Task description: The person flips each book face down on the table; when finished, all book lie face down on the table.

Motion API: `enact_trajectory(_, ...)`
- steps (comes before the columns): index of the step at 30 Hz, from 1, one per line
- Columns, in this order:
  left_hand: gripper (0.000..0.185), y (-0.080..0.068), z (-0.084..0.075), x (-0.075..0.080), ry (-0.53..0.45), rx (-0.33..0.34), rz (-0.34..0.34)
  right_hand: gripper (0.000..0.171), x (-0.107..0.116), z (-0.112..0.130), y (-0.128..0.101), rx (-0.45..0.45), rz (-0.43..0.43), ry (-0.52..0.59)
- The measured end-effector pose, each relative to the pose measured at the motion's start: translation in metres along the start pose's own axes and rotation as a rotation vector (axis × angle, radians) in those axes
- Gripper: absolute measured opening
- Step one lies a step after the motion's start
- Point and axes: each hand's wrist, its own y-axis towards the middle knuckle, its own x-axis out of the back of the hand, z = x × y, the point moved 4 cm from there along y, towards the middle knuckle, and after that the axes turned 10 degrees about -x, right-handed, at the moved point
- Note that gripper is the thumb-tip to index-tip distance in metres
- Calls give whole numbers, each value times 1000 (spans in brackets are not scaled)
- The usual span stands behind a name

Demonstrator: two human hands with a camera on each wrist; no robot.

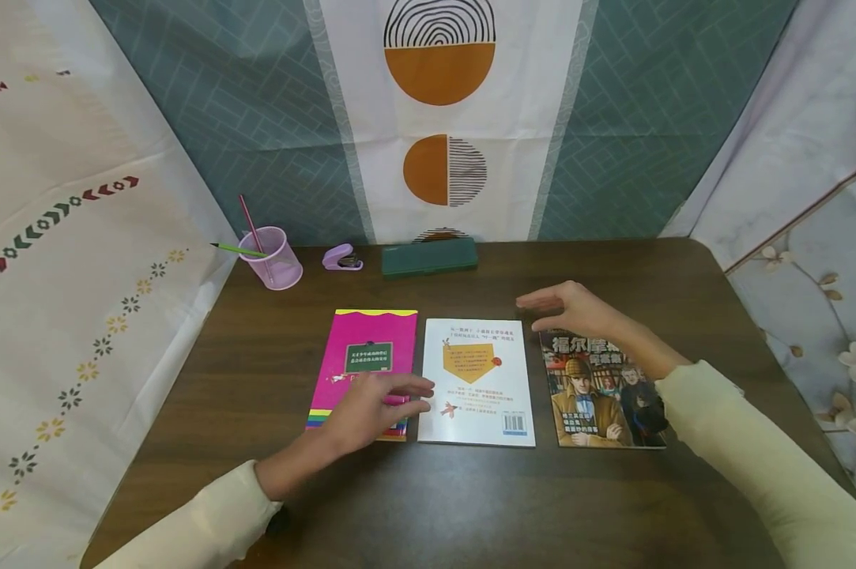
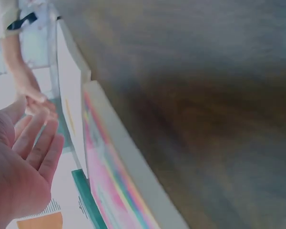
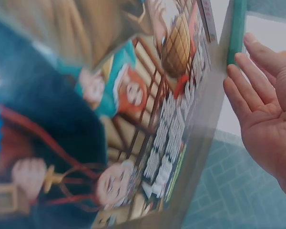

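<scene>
Though contact is unclear, left hand (image 1: 374,407) hangs over the rectangular magenta paperback (image 1: 363,344), right hand (image 1: 577,308) by the top of the glossy dark illustrated paperback (image 1: 601,395), fingers loosely spread, both empty, rectangular white paperback (image 1: 477,387) between on brown table (image 1: 484,506), all probably light, bendy, slick, pinch side edges.

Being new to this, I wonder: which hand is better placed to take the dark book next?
Probably the right hand: it is right by the dark book, while the left hand is over the pink book.
</scene>
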Motion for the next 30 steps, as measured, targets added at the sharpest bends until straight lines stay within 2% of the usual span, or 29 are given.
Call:
enact_trajectory(5, 41, 15, 0, 2, -145, 39, 3, 54, 14, -12, -15, -3, -25, 93)
enact_trajectory(12, 41, 40, 1, -11, -286, 108, 11, 57, 30, -33, -45, -61, -73, 170)
enact_trajectory(17, 50, 64, 1, -23, -299, 133, 31, 59, 40, -50, -67, -115, -95, 169)
enact_trajectory(21, 61, 84, -1, -37, -309, 136, 76, 59, 45, -65, -80, -143, -128, 136)
enact_trajectory(26, 78, 107, -9, -60, -309, 112, 148, 62, 49, -80, -90, -160, -170, 116)
enact_trajectory(30, 94, 119, -19, -82, -263, 98, 208, 63, 50, -89, -96, -169, -188, 116)
